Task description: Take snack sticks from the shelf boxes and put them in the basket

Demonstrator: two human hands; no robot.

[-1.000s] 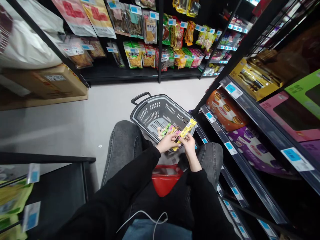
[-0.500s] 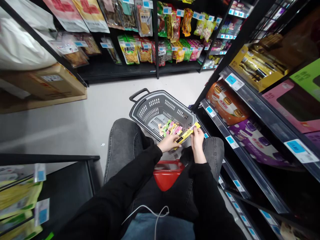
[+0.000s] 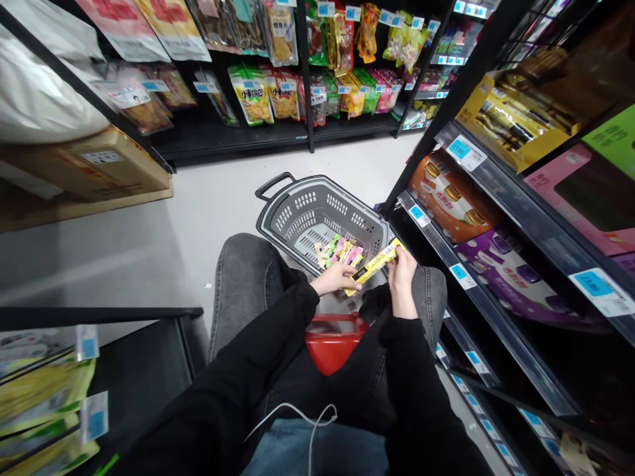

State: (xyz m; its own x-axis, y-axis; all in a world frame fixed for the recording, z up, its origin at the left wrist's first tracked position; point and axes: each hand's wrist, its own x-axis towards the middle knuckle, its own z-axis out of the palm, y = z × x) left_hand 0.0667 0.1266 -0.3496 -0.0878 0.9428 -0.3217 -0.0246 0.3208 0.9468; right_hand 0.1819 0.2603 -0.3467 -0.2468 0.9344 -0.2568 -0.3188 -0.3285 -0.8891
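A long yellow packet [image 3: 376, 266] is held between my two hands, slanting up to the right over the near rim of a grey shopping basket [image 3: 290, 192]. My left hand [image 3: 336, 279] pinches its lower end, where a dark patch shows. Fingers of my right hand [image 3: 403, 268] close on the upper end. Inside the basket lie several small packets [image 3: 342, 250] in green, pink and yellow. Below my hands, between my legs, is a red plastic object [image 3: 333, 344]; its kind is unclear.
Shelves [image 3: 516, 225] with boxed goods and price tags rise close on the right. A snack shelf [image 3: 238, 142] runs across the far side. At left stand a cardboard box [image 3: 114, 172] and a low black shelf [image 3: 143, 357]. A white cable [image 3: 310, 423] hangs over my lap.
The yellow packet has turned so that more of its broad face shows. My right hand has shifted slightly to the right with the packet's upper end.
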